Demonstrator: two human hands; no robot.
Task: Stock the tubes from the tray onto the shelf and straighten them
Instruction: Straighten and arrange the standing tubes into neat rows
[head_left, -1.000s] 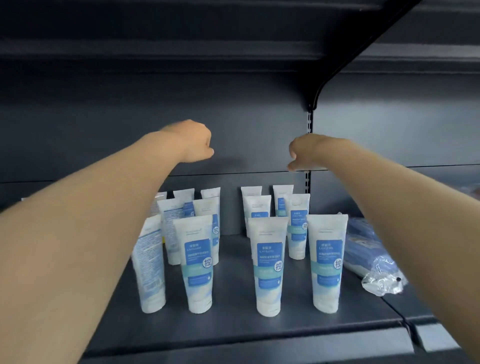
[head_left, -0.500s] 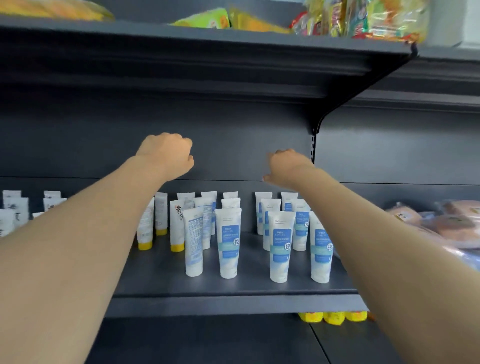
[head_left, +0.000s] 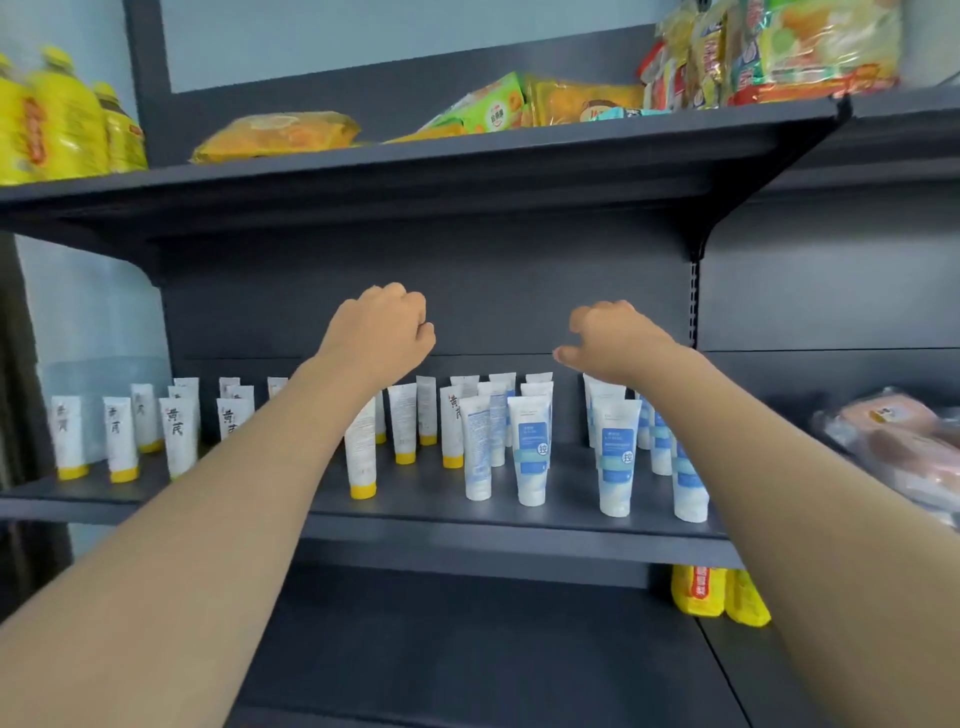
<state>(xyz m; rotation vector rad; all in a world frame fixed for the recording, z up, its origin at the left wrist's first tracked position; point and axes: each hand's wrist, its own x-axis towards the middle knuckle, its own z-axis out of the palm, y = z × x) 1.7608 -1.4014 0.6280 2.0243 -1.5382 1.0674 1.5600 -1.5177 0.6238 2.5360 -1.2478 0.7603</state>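
hovering above the rows, both hands are clenched on nothing: the left hand (head_left: 382, 327) is a closed fist over the yellow-capped tubes (head_left: 361, 457), and the right hand (head_left: 613, 338) has its fingers curled under, over the blue-labelled tubes (head_left: 531, 457). every tube stands upright on the shelf (head_left: 441, 501), long axis vertical, cap down and crimped end up. the blue-labelled ones cluster toward the shelf's right end, reaching near its front edge. the yellow-capped ones spread from the middle to the left end.
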